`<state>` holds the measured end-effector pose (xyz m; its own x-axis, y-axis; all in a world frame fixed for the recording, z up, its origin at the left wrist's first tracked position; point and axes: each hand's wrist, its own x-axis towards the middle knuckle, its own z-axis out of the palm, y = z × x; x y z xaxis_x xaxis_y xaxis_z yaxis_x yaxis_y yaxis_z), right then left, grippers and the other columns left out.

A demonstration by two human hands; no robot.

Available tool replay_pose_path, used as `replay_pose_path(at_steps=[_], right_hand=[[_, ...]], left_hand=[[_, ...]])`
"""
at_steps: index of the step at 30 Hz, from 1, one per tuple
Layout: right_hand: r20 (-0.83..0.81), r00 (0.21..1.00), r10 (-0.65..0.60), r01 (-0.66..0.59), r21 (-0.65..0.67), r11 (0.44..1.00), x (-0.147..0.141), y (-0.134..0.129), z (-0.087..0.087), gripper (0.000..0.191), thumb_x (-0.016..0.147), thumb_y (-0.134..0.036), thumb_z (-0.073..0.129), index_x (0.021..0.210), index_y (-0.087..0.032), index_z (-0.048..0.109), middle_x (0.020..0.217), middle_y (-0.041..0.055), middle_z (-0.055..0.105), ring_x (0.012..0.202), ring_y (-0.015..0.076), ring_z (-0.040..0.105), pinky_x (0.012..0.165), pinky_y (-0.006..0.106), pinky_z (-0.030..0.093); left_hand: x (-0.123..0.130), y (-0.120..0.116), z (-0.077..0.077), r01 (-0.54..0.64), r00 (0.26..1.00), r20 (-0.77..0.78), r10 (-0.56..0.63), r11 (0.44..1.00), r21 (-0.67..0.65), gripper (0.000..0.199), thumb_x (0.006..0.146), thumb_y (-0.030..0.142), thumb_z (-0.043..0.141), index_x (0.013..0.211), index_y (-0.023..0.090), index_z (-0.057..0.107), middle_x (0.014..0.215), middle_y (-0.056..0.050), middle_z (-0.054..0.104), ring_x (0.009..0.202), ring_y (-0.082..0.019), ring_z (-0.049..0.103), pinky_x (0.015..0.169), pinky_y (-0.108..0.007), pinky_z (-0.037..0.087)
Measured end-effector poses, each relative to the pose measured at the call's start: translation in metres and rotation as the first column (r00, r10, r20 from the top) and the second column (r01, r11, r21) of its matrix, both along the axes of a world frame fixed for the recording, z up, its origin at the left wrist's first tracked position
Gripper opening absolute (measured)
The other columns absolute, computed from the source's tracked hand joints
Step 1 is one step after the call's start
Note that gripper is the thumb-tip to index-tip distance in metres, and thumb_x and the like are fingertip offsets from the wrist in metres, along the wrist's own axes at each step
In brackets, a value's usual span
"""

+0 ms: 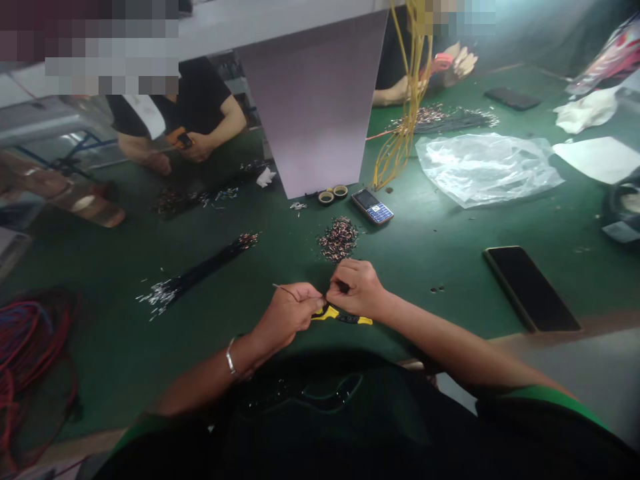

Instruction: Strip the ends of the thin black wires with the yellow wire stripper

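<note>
My left hand [289, 315], with a metal bracelet at the wrist, pinches a thin wire [295, 288] whose far end points left. My right hand [356, 290] closes next to it at the wire's near end. Yellow-and-black pliers [345, 316] lie under both hands, their head hidden by my fingers. Ahead of my hands sits a heap of short wire pieces [339, 239]. To the left lies a bundle of black wires [197, 273] with bare silver ends.
A green work mat [425, 233] holds a keypad phone [372, 207], tape rolls [333, 195], a smartphone [531, 288] and a plastic bag [485, 170]. Co-workers' hands [197, 147] work across the table beside yellow wires [403, 113]. Red cables [30, 347] lie at left.
</note>
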<state>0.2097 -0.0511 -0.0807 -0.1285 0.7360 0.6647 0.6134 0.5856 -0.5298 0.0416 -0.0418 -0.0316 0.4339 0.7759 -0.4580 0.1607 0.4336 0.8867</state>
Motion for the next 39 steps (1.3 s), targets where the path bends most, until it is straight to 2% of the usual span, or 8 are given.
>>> replay_pose_path(at_steps=[8,13,15,19,27,30,34,39], right_hand=[[0.034,0.999,-0.025,0.028,-0.085,0.996,0.002,0.001,-0.003,0.017,0.064,-0.011,0.050,0.052,-0.022,0.045,0.051,-0.0011,0.050,0.051,0.0128,0.045,0.052,0.026,0.039],[-0.049,0.949,-0.313,0.298,-0.197,0.934,0.042,0.012,0.005,0.017,0.068,-0.015,0.055,0.053,-0.020,0.052,0.050,-0.0021,0.054,0.047,0.0119,0.047,0.050,0.026,0.038],[-0.111,0.936,-0.333,0.301,-0.233,0.925,0.052,0.015,0.008,0.011,0.073,-0.018,0.056,0.062,-0.020,0.060,0.061,-0.0002,0.064,0.054,0.0137,0.055,0.056,0.027,0.043],[-0.300,0.944,-0.135,-0.014,-0.446,0.895,0.046,0.014,0.005,0.018,0.082,-0.026,0.055,0.072,-0.018,0.066,0.065,0.0022,0.067,0.058,0.0145,0.060,0.059,0.028,0.048],[-0.743,0.669,-0.006,-0.585,-0.532,0.612,0.022,0.004,0.011,0.018,0.073,-0.031,0.072,0.082,-0.016,0.067,0.073,0.0029,0.069,0.059,0.0124,0.061,0.060,0.028,0.051],[-0.798,0.603,-0.006,-0.659,-0.502,0.560,0.019,0.002,0.016,0.021,0.071,-0.033,0.074,0.083,-0.017,0.067,0.071,0.0025,0.070,0.058,0.0123,0.061,0.060,0.029,0.051],[-0.791,0.612,-0.009,-0.653,-0.513,0.557,0.017,0.001,0.016,0.020,0.073,-0.035,0.072,0.078,-0.017,0.067,0.071,0.0026,0.070,0.057,0.0117,0.060,0.059,0.028,0.051],[-0.823,0.567,-0.013,-0.686,-0.481,0.546,0.016,0.001,0.013,0.020,0.075,-0.035,0.072,0.073,-0.016,0.064,0.064,0.0011,0.068,0.055,0.0115,0.060,0.057,0.027,0.049]], left_hand=[[-0.001,-0.002,-0.001,0.003,1.000,0.006,-0.003,1.000,-0.002,0.021,0.061,0.027,0.072,0.058,0.013,0.057,0.042,0.008,0.041,0.033,-0.001,0.028,0.035,-0.017,0.015],[-0.005,-0.006,-0.001,0.078,0.997,0.001,-0.078,0.997,-0.028,0.018,0.064,0.028,0.071,0.062,0.012,0.061,0.039,0.008,0.039,0.032,-0.002,0.029,0.035,-0.018,0.017],[-0.006,-0.002,0.000,0.054,0.999,0.008,-0.054,0.996,-0.074,0.020,0.064,0.028,0.072,0.061,0.013,0.060,0.038,0.008,0.038,0.032,-0.001,0.027,0.034,-0.018,0.014],[-0.010,0.009,0.003,0.010,0.998,0.062,-0.002,0.993,-0.119,0.021,0.065,0.030,0.075,0.063,0.012,0.063,0.039,0.008,0.036,0.033,0.000,0.021,0.035,-0.018,0.012],[-0.014,0.015,0.011,0.059,0.986,0.167,-0.016,0.964,-0.260,0.014,0.065,0.024,0.074,0.064,0.012,0.066,0.036,0.010,0.027,0.034,0.000,0.016,0.037,-0.019,0.011],[-0.014,0.016,0.011,0.071,0.984,0.178,-0.021,0.957,-0.283,0.010,0.064,0.021,0.073,0.065,0.013,0.067,0.036,0.010,0.026,0.035,-0.001,0.014,0.037,-0.019,0.012],[-0.015,0.017,0.008,0.122,0.979,0.195,-0.064,0.945,-0.304,0.009,0.065,0.021,0.072,0.066,0.012,0.069,0.036,0.010,0.028,0.035,-0.001,0.015,0.038,-0.019,0.011],[-0.015,0.018,0.002,0.117,0.983,0.172,-0.071,0.956,-0.271,0.012,0.064,0.022,0.074,0.072,0.013,0.072,0.058,0.000,0.060,0.035,0.001,0.022,0.037,-0.021,0.010]])
